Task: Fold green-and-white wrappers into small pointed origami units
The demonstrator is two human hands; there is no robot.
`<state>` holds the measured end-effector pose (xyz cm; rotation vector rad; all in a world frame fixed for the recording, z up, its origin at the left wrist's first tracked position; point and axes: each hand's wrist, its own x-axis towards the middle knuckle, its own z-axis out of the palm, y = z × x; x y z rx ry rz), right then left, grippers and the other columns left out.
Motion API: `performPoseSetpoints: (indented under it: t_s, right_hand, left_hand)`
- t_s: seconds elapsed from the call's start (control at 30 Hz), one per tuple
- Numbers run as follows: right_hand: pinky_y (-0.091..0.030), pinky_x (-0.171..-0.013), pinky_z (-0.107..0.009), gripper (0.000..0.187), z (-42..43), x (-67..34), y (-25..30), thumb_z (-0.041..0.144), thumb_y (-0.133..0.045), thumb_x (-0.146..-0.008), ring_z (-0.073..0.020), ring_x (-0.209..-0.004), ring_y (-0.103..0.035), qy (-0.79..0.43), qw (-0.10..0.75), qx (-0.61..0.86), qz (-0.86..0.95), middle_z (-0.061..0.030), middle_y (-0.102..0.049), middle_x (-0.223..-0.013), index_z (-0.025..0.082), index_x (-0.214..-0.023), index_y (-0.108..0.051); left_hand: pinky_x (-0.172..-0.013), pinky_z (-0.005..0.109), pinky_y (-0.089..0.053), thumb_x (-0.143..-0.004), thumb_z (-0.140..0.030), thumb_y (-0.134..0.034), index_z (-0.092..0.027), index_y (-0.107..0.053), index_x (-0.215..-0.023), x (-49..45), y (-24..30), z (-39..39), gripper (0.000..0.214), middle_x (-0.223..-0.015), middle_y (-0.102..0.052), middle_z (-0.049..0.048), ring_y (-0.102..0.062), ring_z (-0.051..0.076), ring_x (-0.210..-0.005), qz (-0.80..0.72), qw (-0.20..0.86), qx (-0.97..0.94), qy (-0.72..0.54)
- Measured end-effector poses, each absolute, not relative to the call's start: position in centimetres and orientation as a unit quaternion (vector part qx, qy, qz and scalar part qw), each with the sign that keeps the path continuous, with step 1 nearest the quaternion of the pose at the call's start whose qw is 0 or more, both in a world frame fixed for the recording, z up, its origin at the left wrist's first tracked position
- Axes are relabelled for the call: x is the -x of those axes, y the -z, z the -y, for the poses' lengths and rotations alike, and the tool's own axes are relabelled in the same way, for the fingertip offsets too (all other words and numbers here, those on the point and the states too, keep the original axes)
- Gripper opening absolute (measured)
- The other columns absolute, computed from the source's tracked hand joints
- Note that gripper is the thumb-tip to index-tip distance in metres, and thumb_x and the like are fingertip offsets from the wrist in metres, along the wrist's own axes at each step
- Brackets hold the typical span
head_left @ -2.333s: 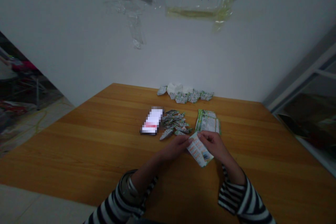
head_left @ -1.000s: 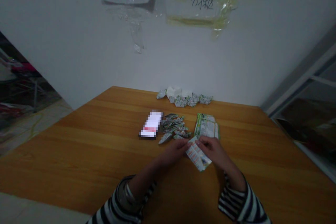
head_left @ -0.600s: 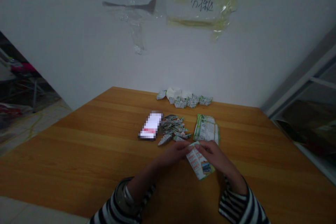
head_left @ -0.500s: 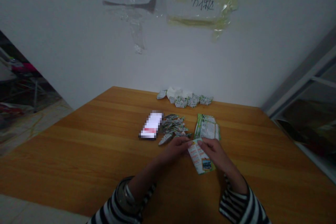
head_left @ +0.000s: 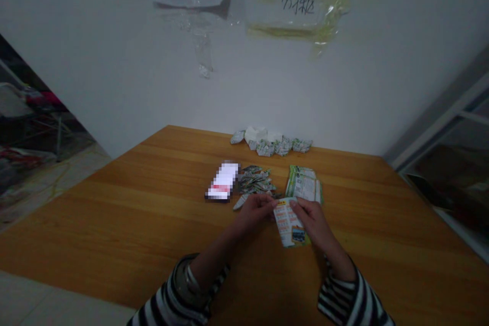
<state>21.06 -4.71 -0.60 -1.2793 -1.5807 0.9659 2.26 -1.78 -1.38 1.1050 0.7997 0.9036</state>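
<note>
1. The right grip (head_left: 311, 219) is closed, its fingers clamped on the right edge of a printed leaflet (head_left: 289, 222). The left grip (head_left: 254, 212) has its fingers together and its fingertips (head_left: 273, 204) at the leaflet's upper left edge; whether they pinch it, I cannot tell.
2. The leaflet sits between the 2 grips at lower centre of the frame. Its long axis runs from upper left down to lower right, tilted slightly off the line toward the person. Its lower end, with a small photo, lies nearer the right grip.
3. A green-and-white sheet stack (head_left: 303, 184) lies just above the right grip, almost touching the leaflet's top.
4. Folded packets (head_left: 254, 181) sit in a pile above the left grip, one (head_left: 240, 202) lying just beside its fingers.
5. A pixelated, phone-shaped object (head_left: 222, 182) lies left of that pile.
6. A row of folded packets (head_left: 271, 145) lines the far edge of the wooden tabletop (head_left: 114, 224), below a plastic sleeve (head_left: 294, 5) on the wall.
</note>
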Motion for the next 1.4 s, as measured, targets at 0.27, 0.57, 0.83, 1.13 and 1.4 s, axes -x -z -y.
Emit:
performPoseSetpoints:
  t_s: [0.27,0.57,0.83,1.13,1.4]
  right_hand:
    - [-0.029,-0.047,-0.023,0.044,4.4,-20.8,1.5,0.052,-0.048,-0.089,-0.0123,-0.052,-0.039,-0.338,0.456,0.534,0.627,0.0024,-0.044,-0.054,0.017,-0.062,-0.052]
    - [-0.027,-0.049,-0.023,0.044,4.4,-19.7,2.2,0.05,-0.045,-0.09,-0.012,-0.054,-0.036,-0.295,0.488,0.551,0.609,0.0032,-0.038,-0.055,0.019,-0.06,-0.044]
    - [-0.029,-0.048,-0.023,0.046,4.4,-19.6,2.4,0.055,-0.047,-0.088,-0.0125,-0.054,-0.037,-0.304,0.531,0.555,0.564,0.0023,-0.042,-0.055,0.018,-0.062,-0.05]
    - [-0.039,-0.056,-0.025,0.043,3.7,-19.6,3.0,0.057,-0.049,-0.087,-0.0163,-0.063,-0.049,-0.353,0.568,0.523,0.528,-0.0008,-0.056,-0.064,0.019,-0.068,-0.056]
    - [-0.04,-0.06,-0.026,0.059,3.9,-19.7,1.9,0.061,-0.039,-0.091,-0.0154,-0.053,-0.05,-0.42,0.519,0.484,0.566,0.0006,-0.051,-0.045,0.021,-0.05,-0.051]
  left_hand:
    - [-0.057,0.023,-0.044,-0.065,-0.052,-0.077,-0.011,-0.063,-0.083,-2.7,1.6,1.7,0.047,-0.066,-0.064,0.0022,-0.055,0.01,-0.054,-0.348,0.708,-0.459,-0.408]
    - [-0.059,0.025,-0.043,-0.07,-0.058,-0.07,-0.01,-0.064,-0.073,-2.6,1.9,1.8,0.048,-0.065,-0.061,0.0027,-0.054,0.013,-0.059,-0.363,0.684,-0.497,-0.392]
    - [-0.064,0.025,-0.045,-0.071,-0.055,-0.07,-0.01,-0.067,-0.078,-2.6,1.7,1.8,0.046,-0.071,-0.065,0.0034,-0.057,0.014,-0.064,-0.338,0.695,-0.521,-0.363]
    - [-0.055,0.022,-0.041,-0.067,-0.056,-0.073,-0.011,-0.069,-0.069,-2.4,1.0,1.9,0.045,-0.063,-0.066,0.0026,-0.055,0.012,-0.055,-0.376,0.667,-0.501,-0.402]
    - [-0.056,0.023,-0.045,-0.067,-0.058,-0.072,-0.009,-0.069,-0.075,-1.9,1.4,0.9,0.05,-0.066,-0.067,0.0066,-0.058,0.013,-0.055,-0.373,0.678,-0.449,-0.447]
